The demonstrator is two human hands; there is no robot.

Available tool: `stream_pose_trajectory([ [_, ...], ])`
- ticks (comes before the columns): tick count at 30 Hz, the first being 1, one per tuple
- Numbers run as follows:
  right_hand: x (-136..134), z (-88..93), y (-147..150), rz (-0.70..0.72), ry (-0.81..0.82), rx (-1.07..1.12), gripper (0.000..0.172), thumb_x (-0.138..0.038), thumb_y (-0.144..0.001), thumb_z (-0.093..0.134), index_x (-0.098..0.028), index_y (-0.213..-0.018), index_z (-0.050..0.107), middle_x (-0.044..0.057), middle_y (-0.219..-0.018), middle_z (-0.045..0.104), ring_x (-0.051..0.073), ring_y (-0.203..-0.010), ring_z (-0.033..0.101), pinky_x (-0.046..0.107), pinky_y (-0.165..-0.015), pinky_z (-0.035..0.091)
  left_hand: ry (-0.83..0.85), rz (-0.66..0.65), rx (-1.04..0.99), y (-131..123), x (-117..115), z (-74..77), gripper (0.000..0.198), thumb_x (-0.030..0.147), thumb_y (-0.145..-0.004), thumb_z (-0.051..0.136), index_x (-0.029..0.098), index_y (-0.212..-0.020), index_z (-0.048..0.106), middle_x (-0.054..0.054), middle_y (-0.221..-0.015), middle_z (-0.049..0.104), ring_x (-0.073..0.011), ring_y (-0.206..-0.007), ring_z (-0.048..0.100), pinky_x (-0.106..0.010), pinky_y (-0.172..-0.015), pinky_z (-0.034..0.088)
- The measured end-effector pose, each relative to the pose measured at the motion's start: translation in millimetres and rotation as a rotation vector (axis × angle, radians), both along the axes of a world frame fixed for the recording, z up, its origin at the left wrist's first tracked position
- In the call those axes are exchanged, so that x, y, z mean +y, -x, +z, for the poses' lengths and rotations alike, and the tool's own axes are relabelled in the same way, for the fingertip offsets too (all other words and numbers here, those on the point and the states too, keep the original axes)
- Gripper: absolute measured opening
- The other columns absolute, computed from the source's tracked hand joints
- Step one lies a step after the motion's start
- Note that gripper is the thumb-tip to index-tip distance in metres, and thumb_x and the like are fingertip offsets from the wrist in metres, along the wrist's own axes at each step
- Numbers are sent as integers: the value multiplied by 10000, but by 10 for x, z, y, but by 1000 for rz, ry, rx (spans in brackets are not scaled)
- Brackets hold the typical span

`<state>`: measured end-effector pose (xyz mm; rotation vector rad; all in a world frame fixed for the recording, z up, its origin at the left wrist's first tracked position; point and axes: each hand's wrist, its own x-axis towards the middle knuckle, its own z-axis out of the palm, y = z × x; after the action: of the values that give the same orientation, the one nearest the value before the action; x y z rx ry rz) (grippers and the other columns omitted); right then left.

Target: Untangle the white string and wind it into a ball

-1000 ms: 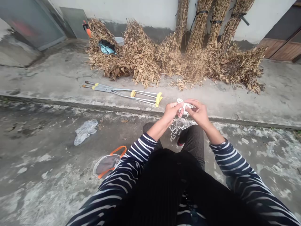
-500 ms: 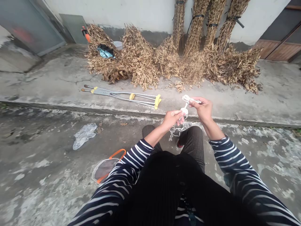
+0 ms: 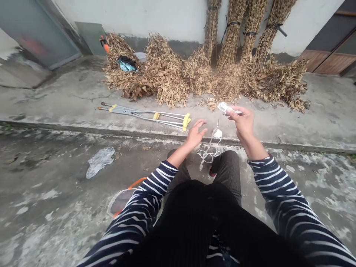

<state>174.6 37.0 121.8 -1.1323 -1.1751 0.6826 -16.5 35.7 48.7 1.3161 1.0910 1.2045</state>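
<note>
Here, white cord bundle (image 3: 223, 107) jutting from right fingers (image 3: 246, 111), left fingers (image 3: 197, 124) away.

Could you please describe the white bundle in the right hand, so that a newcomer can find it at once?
Start at the long brown heap of dry stalks along the wall, then come down to the right hand, seen against the concrete ledge. The white bundle is held there, gathered compactly, unlike the loose white cord below it.
</note>
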Motion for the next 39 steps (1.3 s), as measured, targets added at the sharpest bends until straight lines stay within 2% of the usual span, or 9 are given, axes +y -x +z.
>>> stream_pose_trajectory([
  [4, -27, 93, 67, 25, 9, 11, 209, -361, -690, 855, -199, -787, 765, 17, -733, 738, 130, -634, 649, 241, -536, 479, -70, -65, -191, -302, 36, 261, 371, 145, -827, 722, 174, -1196, 698, -125, -1247, 706, -229, -1179, 650, -232, -725, 587],
  [9, 21, 42, 130, 10, 60, 69, 223, -358, -659, 850, -197, -776, 747, 14, -731, 730, 115, -572, 605, 233, -477, 442, -80, -55, -261, -590, 1, 452, 153, 136, -836, 714, 153, -987, 735, -72, -989, 768, -173, -957, 708, -228, -790, 563],
  [15, 13, 76, 96, 49, 95, 68, 241, -376, -647, 853, -200, -773, 746, 10, -687, 714, 129, -610, 649, 222, -490, 452, -14, -36, -191, -541, 38, 330, 68, 173, -832, 727, 142, -887, 755, -41, -937, 775, -76, -559, 586, -193, -526, 462],
  [21, 14, 88, 93, 9, 103, 113, 274, -393, -638, 864, -202, -790, 740, 19, -784, 751, 131, -678, 692, 205, -514, 502, 173, -111, -284, -583, -131, 131, 103, 118, -752, 784, 115, -844, 738, -16, -760, 728, -109, -627, 641, -219, -605, 534],
  [26, 27, 106, 111, -8, 129, 143, 239, -354, -658, 859, -194, -777, 727, 21, -763, 753, 132, -648, 697, 188, -473, 474, 195, -140, -285, -583, -194, 198, 100, 187, -791, 786, 111, -804, 723, -14, -724, 715, -96, -571, 614, -213, -564, 498],
  [30, 26, 95, 9, -41, 104, 133, 259, -366, -654, 863, -195, -782, 718, 20, -752, 753, 134, -642, 700, 193, -485, 469, 290, -431, -356, -287, -134, 298, 310, 358, -768, 853, 97, -796, 686, -48, -725, 703, -117, -614, 648, -230, -575, 521],
  [32, 6, 53, -53, -9, 127, 158, 297, -396, -641, 872, -199, -792, 709, 24, -752, 750, 145, -659, 709, 205, -495, 471, 331, -560, -408, -99, -106, 302, 394, 423, -728, 887, 104, -806, 667, -16, -649, 646, -90, -541, 592, -197, -496, 449],
  [35, -38, -30, -95, 105, 191, 214, 363, -466, -620, 876, -217, -814, 697, 34, -769, 750, 169, -699, 722, 221, -490, 461, 370, -641, -450, 87, -71, 242, 441, 466, -700, 902, 123, -833, 659, 47, -527, 520, -58, -424, 459, -179, -403, 298],
  [39, -76, -75, -35, 188, 210, 241, 406, -494, -579, 892, -224, -807, 692, 33, -752, 733, 162, -663, 687, 217, -434, 375, 388, -664, -294, 74, -27, 126, 430, 460, -701, 890, 106, -858, 703, -9, -588, 603, -91, -491, 534, -200, -451, 378],
])
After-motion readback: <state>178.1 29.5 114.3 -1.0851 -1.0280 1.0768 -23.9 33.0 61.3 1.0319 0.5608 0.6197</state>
